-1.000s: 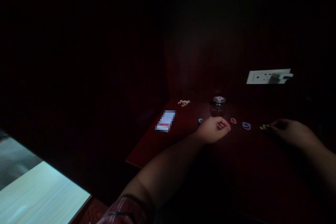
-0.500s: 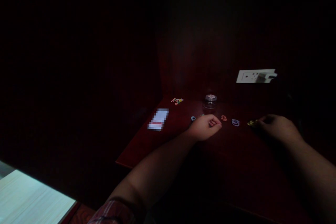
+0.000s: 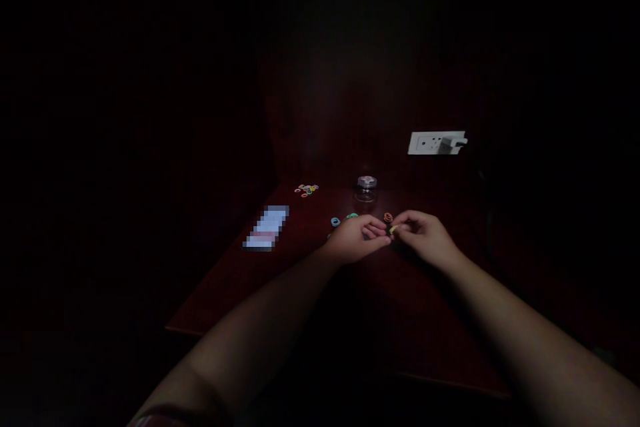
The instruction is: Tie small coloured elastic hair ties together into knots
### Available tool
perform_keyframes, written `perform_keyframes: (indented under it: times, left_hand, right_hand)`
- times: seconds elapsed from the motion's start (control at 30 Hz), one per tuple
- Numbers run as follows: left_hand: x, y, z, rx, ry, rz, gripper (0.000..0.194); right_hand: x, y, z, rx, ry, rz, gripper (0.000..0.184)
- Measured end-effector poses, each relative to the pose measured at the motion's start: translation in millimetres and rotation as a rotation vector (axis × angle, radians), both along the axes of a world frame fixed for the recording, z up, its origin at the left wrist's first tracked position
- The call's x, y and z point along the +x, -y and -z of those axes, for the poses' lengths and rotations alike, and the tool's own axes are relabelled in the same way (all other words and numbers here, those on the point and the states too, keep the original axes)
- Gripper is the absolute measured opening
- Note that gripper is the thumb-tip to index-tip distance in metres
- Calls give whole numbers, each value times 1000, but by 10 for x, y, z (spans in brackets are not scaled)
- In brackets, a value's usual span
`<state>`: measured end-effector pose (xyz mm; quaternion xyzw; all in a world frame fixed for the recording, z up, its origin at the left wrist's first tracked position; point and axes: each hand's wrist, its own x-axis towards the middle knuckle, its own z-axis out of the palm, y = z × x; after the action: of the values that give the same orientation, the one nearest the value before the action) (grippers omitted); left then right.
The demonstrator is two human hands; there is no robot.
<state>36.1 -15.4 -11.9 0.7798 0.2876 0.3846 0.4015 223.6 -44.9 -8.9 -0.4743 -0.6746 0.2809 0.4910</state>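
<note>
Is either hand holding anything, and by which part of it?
The right hand pinches what looks like a yellow band; exactly where on it is too small to tell. Whether the left hand holds anything cannot be told.

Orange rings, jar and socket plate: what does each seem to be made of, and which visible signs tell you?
Orange rings: perhaps rubber or fabric elastic, matte; thin loops, too small to settle. Jar: clear, glossy glass or plastic; the dark background shows through. Socket plate: probably plastic; smooth, white.
</note>
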Motion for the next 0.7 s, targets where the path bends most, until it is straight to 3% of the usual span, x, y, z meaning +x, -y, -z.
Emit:
perform_keyframes:
  times: [0.1,0.3,0.7]
  left_hand:
    - [11,1,-3,-34,-31,20,27]
    - [4,-1,-25,-51,-22,5,17]
    - [-48,40,-44,53,-96,62,9]
  right_hand:
    - [-119,35,23,-11,-19,-75,16]
    - [-154,64,19,51,-8,-40,16]
    - [-18,63,-74,-105,-55,-100,29]
